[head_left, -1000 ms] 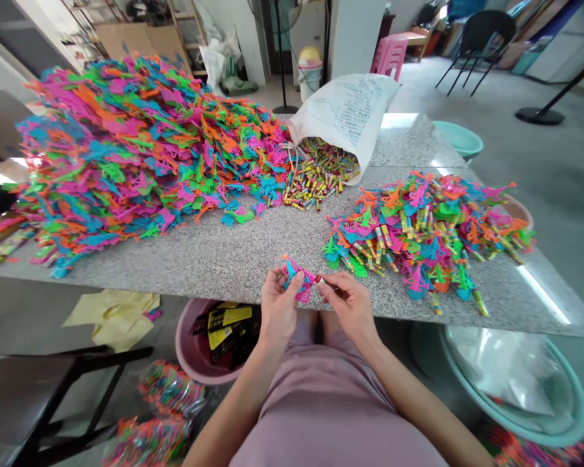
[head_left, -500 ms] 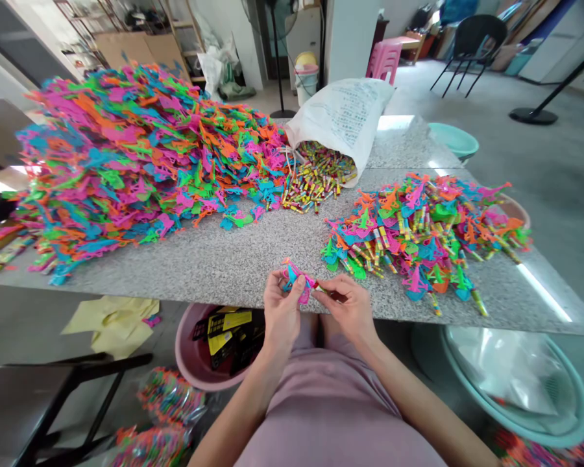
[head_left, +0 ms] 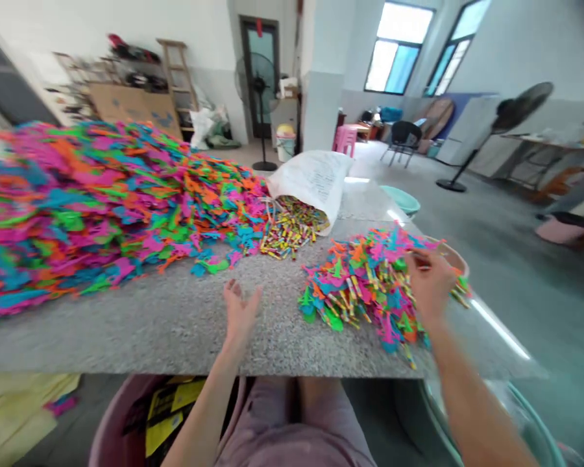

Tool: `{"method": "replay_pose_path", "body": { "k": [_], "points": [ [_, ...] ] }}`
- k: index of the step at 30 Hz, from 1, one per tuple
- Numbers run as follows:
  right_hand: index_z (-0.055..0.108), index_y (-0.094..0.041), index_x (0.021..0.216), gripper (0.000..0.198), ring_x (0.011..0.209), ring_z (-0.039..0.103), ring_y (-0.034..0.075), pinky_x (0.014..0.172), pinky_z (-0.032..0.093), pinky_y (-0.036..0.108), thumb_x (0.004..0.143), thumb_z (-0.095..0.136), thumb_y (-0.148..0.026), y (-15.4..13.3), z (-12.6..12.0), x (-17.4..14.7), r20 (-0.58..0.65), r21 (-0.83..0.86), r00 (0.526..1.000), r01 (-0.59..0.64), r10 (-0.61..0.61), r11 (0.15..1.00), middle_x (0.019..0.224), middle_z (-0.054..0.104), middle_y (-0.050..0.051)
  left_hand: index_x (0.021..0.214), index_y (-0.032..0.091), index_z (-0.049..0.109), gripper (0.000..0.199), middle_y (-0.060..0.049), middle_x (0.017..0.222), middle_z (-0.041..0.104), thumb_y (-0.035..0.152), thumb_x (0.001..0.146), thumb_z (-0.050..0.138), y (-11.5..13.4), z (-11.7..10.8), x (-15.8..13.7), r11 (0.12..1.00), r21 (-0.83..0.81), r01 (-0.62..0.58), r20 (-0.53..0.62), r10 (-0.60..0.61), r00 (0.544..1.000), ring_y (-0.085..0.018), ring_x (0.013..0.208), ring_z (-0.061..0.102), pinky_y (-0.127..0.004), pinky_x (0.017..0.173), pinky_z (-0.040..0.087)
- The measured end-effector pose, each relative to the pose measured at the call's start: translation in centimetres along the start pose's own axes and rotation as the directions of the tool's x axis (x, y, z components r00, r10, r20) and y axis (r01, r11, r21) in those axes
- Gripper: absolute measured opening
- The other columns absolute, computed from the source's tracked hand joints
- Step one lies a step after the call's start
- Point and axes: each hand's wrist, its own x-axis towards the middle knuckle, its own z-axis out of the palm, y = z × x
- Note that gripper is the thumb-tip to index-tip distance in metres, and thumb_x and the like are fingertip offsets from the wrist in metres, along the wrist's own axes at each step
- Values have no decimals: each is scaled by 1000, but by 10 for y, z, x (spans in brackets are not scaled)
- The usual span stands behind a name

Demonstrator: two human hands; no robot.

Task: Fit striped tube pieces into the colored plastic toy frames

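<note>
My left hand [head_left: 241, 311] hovers over the bare grey stretch of the speckled stone table [head_left: 175, 337], fingers apart and holding nothing. On the right, my right hand [head_left: 432, 282] is at the far right part of a pile of plastic toys with striped tubes [head_left: 355, 279]. Its fingers are curled but smeared by motion, and I cannot tell whether they hold anything. A large heap of loose pink, blue, green and orange plastic pieces [head_left: 117, 201] covers the table's left side. Between the two piles, a white sack [head_left: 316, 178] lies on its side with small yellow-and-red striped tubes [head_left: 292, 230] spilling out.
Under the front edge stand a pink tub [head_left: 109, 421] with black and yellow packaging and a pale green tub [head_left: 530, 415] on the right. Yellow sheets [head_left: 14, 408] lie on the floor at left. Beyond the table are standing fans [head_left: 523, 107] and a black chair [head_left: 405, 137].
My hands have parted. The right has moved right and forward to the toy pile, away from the toy in my left hand; the left is now empty and further left. The view has tilted up.
</note>
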Motion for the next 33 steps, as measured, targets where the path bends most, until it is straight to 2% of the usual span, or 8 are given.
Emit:
{"method": "replay_pose_path", "body": {
  "k": [2, 5, 10, 13, 16, 23, 28, 33],
  "points": [
    [69, -34, 85, 6, 103, 60, 29, 92, 42, 47, 84, 64, -35, 16, 8, 32, -21, -60, 996, 80, -82, 995, 86, 67, 8, 136, 14, 27, 78, -22, 138, 38, 41, 73, 66, -22, -12, 36, 951, 300, -76, -140, 122, 983, -33, 133, 35, -51, 107, 32],
    [67, -30, 105, 21, 119, 49, 33, 101, 33, 53, 87, 58, -36, -5, 52, 25, 51, -92, 978, 208, -204, 974, 114, 60, 13, 137, 3, 28, 78, -29, 138, 37, 42, 77, 60, -46, -18, 67, 764, 634, -123, -134, 265, 955, -40, 135, 30, -58, 107, 26],
    [62, -17, 117, 34, 107, 56, 27, 95, 44, 43, 86, 58, -31, -82, 200, -43, 511, 159, 808, 246, -292, 956, 112, 59, 14, 145, 10, 24, 68, -27, 148, 27, 41, 88, 46, -56, -3, 79, 554, 777, -300, 83, 382, 920, -39, 139, 22, -61, 106, 24],
    [53, -15, 130, 58, 123, 43, 37, 94, 40, 54, 81, 64, -43, -105, 284, -57, 649, -114, 760, 49, 37, 992, 133, 45, 24, 145, 12, 23, 67, -25, 147, 29, 41, 89, 44, -56, -2, 82, 550, 769, -327, 103, 399, 911, -37, 139, 24, -59, 107, 28],
    [44, -19, 137, 68, 131, 31, 43, 90, 35, 64, 81, 59, -55, -113, 330, -63, 690, -279, 696, 2, 199, 960, 145, 31, 27, 144, 11, 25, 66, -25, 144, 33, 43, 90, 43, -58, -4, 86, 567, 758, -322, 90, 399, 913, -37, 138, 28, -57, 106, 30],
    [52, -21, 128, 37, 122, 41, 34, 93, 36, 57, 93, 45, -32, -111, 341, -107, 612, -243, 790, 163, 21, 956, 130, 50, 17, 144, 10, 28, 66, -24, 148, 29, 46, 90, 42, -62, -2, 93, 618, 700, -358, 91, 420, 903, -39, 138, 27, -58, 108, 26],
    [53, -22, 127, 39, 121, 42, 32, 97, 36, 51, 89, 48, -23, -115, 304, -146, 736, -147, 675, 234, -52, 961, 131, 48, 17, 141, 17, 38, 50, -16, 144, 42, 35, 94, 34, -55, -3, 85, 654, 609, -448, 212, 410, 887, -29, 135, 36, -51, 110, 28],
    [24, -12, 146, 79, 130, 38, 26, 105, 34, 38, 75, 56, -16, -107, 257, -163, 782, 75, 603, 153, -154, 985, 144, 36, 19, 120, 25, 60, 35, -9, 125, 62, 31, 93, 40, -51, -4, 78, 658, 539, -527, 387, 362, 848, -28, 127, 47, -55, 110, 23]
  ]
}}
